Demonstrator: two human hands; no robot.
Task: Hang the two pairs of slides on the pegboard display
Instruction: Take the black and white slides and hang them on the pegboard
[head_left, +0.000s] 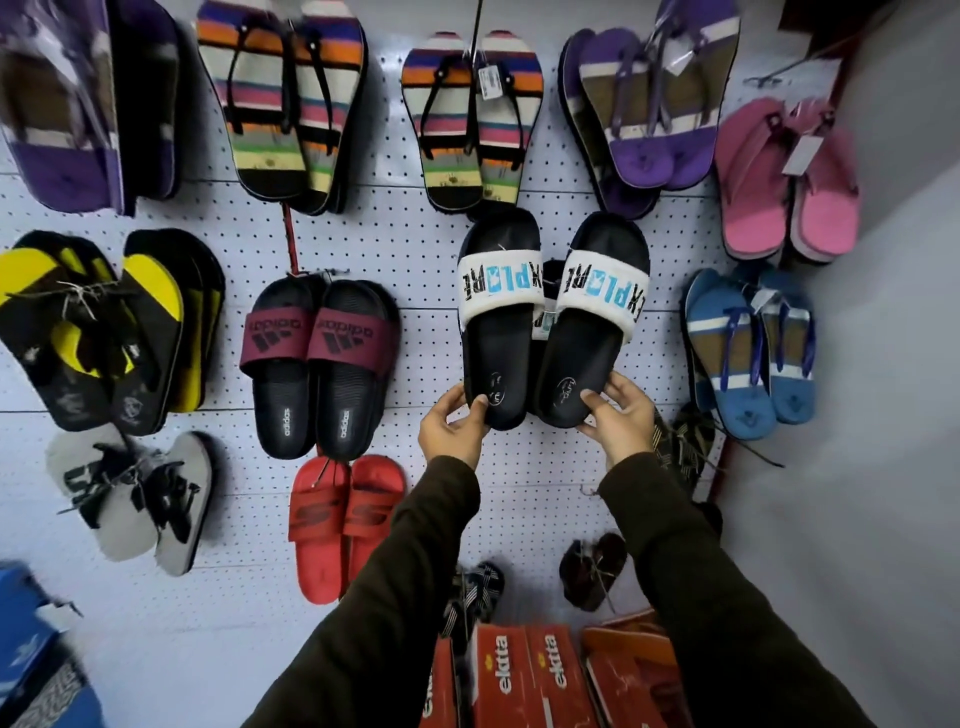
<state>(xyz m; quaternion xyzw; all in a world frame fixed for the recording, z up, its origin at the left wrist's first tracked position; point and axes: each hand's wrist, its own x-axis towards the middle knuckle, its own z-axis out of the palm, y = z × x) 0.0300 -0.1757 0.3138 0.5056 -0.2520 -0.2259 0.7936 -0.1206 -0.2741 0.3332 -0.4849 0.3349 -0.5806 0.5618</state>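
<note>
- Holding a pair of black slides (550, 322) heel-down against the pegboard (415, 249), a person steadies the left shoe with the left hand (454, 423) and the right shoe with the right hand (618, 415).
- Each hand is closed on a heel, thumb on the footbed and fingers behind, a grip that likely lets the toes be steered toward a hook hidden behind the pair.
- Toes point up and the white straps, lettered in black and blue, face outward, matching how the neighbouring stock is shown.
- Another shoe with the same strap seems to sit behind the gap between the two; whether it already hangs cannot be told.
- Whether the held pair rests on a hook or only in the hands is not visible.
- Just left, maroon-strapped slides (317, 364) hang from a red cord, and a red pair (343, 525) hangs below them.
- Striped flip-flops (470, 119) hang above; a blue pair (748, 348) and a pink pair (784, 182) fill the right edge.
- White perforated panels run in horizontal bands, nearly covered with footwear.
- Orange shoe boxes (519, 680) stand at the foot of the board, a blue box sits low left, and a plain grey wall meets the display on the right.
</note>
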